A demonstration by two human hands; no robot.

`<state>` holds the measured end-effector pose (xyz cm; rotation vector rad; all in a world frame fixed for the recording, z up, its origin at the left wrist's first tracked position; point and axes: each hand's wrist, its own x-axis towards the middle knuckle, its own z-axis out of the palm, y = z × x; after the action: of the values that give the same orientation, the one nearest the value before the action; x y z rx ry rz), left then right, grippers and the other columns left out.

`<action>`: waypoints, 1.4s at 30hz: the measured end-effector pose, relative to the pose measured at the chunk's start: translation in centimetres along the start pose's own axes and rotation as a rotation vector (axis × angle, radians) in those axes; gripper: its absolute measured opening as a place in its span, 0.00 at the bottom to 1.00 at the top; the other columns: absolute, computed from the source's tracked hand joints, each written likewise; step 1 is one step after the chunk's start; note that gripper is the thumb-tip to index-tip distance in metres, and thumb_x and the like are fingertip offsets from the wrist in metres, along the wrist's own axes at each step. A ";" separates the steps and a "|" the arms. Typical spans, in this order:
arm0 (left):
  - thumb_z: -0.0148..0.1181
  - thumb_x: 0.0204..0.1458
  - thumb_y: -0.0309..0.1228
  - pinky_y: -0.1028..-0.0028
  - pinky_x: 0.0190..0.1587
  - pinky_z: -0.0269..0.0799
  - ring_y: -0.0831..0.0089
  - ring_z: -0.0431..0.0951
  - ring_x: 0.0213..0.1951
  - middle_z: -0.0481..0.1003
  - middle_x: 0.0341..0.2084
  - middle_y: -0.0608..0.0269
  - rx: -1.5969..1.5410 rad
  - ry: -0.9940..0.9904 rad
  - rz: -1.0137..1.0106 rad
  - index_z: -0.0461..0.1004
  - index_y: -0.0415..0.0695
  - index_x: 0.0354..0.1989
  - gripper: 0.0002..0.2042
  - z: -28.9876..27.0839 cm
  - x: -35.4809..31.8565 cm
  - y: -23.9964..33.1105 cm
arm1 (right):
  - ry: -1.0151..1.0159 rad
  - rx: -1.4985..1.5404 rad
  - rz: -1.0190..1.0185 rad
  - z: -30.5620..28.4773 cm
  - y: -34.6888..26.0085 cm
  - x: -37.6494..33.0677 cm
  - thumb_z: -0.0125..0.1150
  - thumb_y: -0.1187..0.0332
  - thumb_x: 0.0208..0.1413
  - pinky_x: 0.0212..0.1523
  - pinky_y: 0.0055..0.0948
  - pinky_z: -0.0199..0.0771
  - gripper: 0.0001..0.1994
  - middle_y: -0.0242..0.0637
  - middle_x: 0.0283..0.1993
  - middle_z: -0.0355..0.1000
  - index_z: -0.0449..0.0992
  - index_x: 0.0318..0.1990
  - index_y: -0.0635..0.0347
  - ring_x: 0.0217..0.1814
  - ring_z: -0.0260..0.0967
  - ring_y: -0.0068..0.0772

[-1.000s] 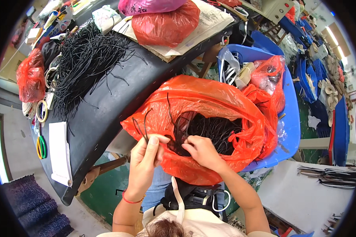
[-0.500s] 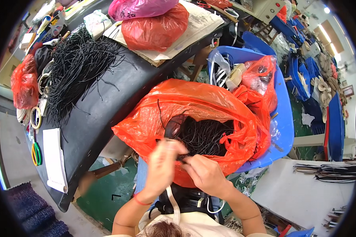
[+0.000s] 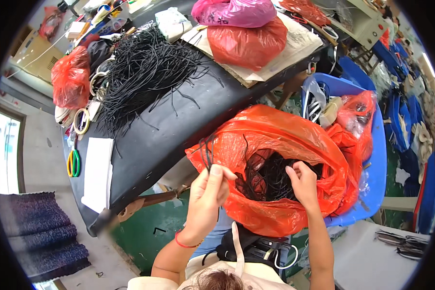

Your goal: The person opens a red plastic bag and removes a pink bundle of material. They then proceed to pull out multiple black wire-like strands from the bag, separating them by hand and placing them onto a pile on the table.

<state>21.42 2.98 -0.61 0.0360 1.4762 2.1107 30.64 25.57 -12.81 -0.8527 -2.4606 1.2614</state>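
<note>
My left hand is closed on a few thin black cords, pinched between thumb and fingers and sticking up above the bag's left rim. My right hand reaches into the opening of a large orange-red plastic bag. Its fingers are curled in at the heap of black cords inside; the fingertips are partly hidden among them. The bag lies in front of me, its mouth wide and its left corner drawn out towards the black table. A single cord hangs over the inner edge of the bag.
A black-covered table carries a pile of black cords, red bags, a pink bag and white paper. Scissors with green and yellow handles hang at its left edge. A blue bin stands right of the bag.
My hands, together over the bag's near edge before, have moved apart: the left goes left with the cords, the right goes into the bag. The whole view has shifted left.
</note>
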 end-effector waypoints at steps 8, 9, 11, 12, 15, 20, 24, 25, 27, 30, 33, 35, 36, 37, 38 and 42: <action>0.42 0.63 0.34 0.84 0.21 0.48 0.88 0.54 0.18 0.58 0.15 0.76 0.143 -0.183 0.059 0.71 0.39 0.40 0.13 2.5 0.4 -1.4 | -0.125 0.558 0.122 -7.7 -6.9 -3.2 0.58 0.72 0.55 0.29 0.16 0.66 0.04 0.27 0.30 0.71 0.73 0.36 0.62 0.28 0.68 0.15; 0.42 0.63 0.33 0.84 0.26 0.61 0.86 0.65 0.23 0.67 0.21 0.71 0.165 -0.225 0.096 0.71 0.37 0.44 0.13 3.2 0.7 -1.8 | -0.124 0.562 0.116 -8.7 -7.2 -3.2 0.58 0.72 0.55 0.29 0.16 0.67 0.04 0.28 0.30 0.71 0.73 0.36 0.62 0.28 0.68 0.15; 0.42 0.63 0.32 0.80 0.37 0.69 0.81 0.73 0.32 0.74 0.30 0.65 0.172 -0.234 0.115 0.70 0.36 0.46 0.13 5.0 1.0 -2.1 | -0.149 0.603 0.099 -9.3 -8.0 -3.1 0.58 0.73 0.55 0.30 0.16 0.67 0.04 0.28 0.30 0.71 0.73 0.36 0.63 0.29 0.68 0.15; 0.42 0.63 0.30 0.75 0.44 0.71 0.76 0.75 0.38 0.76 0.35 0.60 0.177 -0.258 0.144 0.70 0.36 0.46 0.13 5.6 1.1 -2.2 | -0.168 0.621 0.086 -9.7 -8.6 -3.3 0.57 0.75 0.55 0.29 0.17 0.69 0.03 0.30 0.30 0.71 0.72 0.36 0.64 0.29 0.69 0.16; 0.41 0.63 0.33 0.75 0.45 0.70 0.76 0.75 0.39 0.76 0.37 0.57 0.319 -0.376 0.027 0.69 0.34 0.47 0.15 5.9 0.5 -1.9 | -0.158 0.663 0.007 -10.2 -9.7 -4.3 0.56 0.77 0.55 0.29 0.17 0.70 0.03 0.32 0.31 0.71 0.72 0.36 0.66 0.29 0.68 0.17; 0.48 0.57 0.24 0.66 0.48 0.68 0.55 0.72 0.46 0.72 0.41 0.46 0.812 -0.533 0.561 0.69 0.34 0.46 0.11 6.4 0.0 -5.5 | -0.166 0.569 0.014 -10.3 -11.0 -4.8 0.56 0.76 0.56 0.28 0.17 0.70 0.03 0.32 0.30 0.70 0.71 0.36 0.68 0.26 0.67 0.17; 0.47 0.57 0.25 0.66 0.29 0.66 0.62 0.68 0.26 0.67 0.23 0.55 0.642 -0.491 0.413 0.69 0.35 0.35 0.06 4.7 -0.3 -4.4 | -0.130 0.479 0.097 -11.1 -10.6 -3.7 0.54 0.72 0.58 0.27 0.17 0.68 0.06 0.31 0.27 0.71 0.74 0.36 0.66 0.26 0.66 0.15; 0.45 0.58 0.26 0.66 0.28 0.65 0.64 0.68 0.25 0.67 0.22 0.57 0.533 -0.352 0.377 0.69 0.36 0.34 0.07 4.1 0.0 -3.4 | -0.140 0.448 0.138 -11.2 -10.5 -3.5 0.54 0.72 0.58 0.27 0.18 0.68 0.06 0.31 0.27 0.71 0.75 0.36 0.65 0.26 0.67 0.15; 0.41 0.60 0.24 0.66 0.31 0.69 0.63 0.73 0.26 0.71 0.21 0.58 0.388 -0.059 0.268 0.69 0.34 0.36 0.09 3.9 0.3 -1.9 | -0.258 0.177 0.003 -10.7 -9.5 -4.0 0.55 0.73 0.55 0.28 0.23 0.70 0.06 0.35 0.28 0.73 0.76 0.35 0.66 0.27 0.70 0.22; 0.48 0.56 0.21 0.64 0.40 0.72 0.57 0.78 0.39 0.76 0.33 0.50 0.731 -0.309 0.761 0.69 0.32 0.39 0.06 5.9 1.3 -3.1 | -0.405 0.071 -0.312 -9.6 -11.4 -3.9 0.57 0.73 0.53 0.32 0.30 0.70 0.05 0.43 0.29 0.72 0.75 0.33 0.66 0.30 0.72 0.39; 0.46 0.57 0.22 0.65 0.33 0.70 0.61 0.74 0.28 0.72 0.23 0.56 0.679 -0.398 0.257 0.68 0.34 0.34 0.05 5.8 -0.1 -3.7 | -0.305 0.113 -0.294 -9.3 -12.1 -2.9 0.59 0.72 0.52 0.31 0.31 0.69 0.05 0.43 0.29 0.72 0.75 0.32 0.66 0.31 0.72 0.40; 0.45 0.59 0.27 0.71 0.27 0.66 0.68 0.70 0.23 0.69 0.21 0.61 0.584 -0.326 0.213 0.68 0.36 0.33 0.07 4.1 0.2 -3.4 | -0.183 0.135 -0.280 -8.4 -10.7 -1.8 0.58 0.71 0.53 0.30 0.33 0.68 0.06 0.43 0.29 0.71 0.75 0.32 0.65 0.29 0.70 0.42; 0.44 0.60 0.29 0.73 0.24 0.65 0.72 0.68 0.20 0.68 0.19 0.64 0.536 -0.290 0.193 0.68 0.38 0.32 0.09 2.9 0.4 -3.0 | -0.158 0.086 -0.246 -7.5 -8.8 -1.1 0.58 0.69 0.53 0.30 0.35 0.69 0.07 0.44 0.28 0.71 0.75 0.31 0.65 0.29 0.71 0.43; 0.41 0.63 0.34 0.80 0.17 0.55 0.83 0.60 0.16 0.64 0.17 0.71 0.501 -0.112 0.152 0.67 0.42 0.30 0.13 2.3 0.9 -1.6 | -0.117 0.029 -0.208 -6.9 -6.3 -0.5 0.58 0.68 0.54 0.30 0.37 0.69 0.08 0.45 0.28 0.71 0.75 0.31 0.65 0.29 0.71 0.44; 0.41 0.63 0.36 0.83 0.14 0.45 0.88 0.52 0.13 0.58 0.15 0.75 0.060 -0.022 0.103 0.65 0.45 0.27 0.13 1.3 1.5 -0.5 | -0.108 -0.131 -0.244 -5.7 -3.3 -0.4 0.59 0.66 0.53 0.31 0.36 0.69 0.09 0.44 0.28 0.71 0.75 0.30 0.65 0.30 0.71 0.44; 0.40 0.64 0.38 0.83 0.14 0.39 0.89 0.44 0.13 0.50 0.14 0.79 -0.132 0.174 0.175 0.64 0.45 0.28 0.14 -1.5 0.8 3.9 | -0.099 -0.596 -0.152 -0.5 0.9 -1.5 0.62 0.60 0.50 0.31 0.42 0.70 0.13 0.45 0.29 0.69 0.74 0.27 0.62 0.32 0.70 0.49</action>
<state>18.61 1.09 1.97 -0.0726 1.4738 2.4017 32.43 25.42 -13.15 -0.7131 -2.9651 0.5243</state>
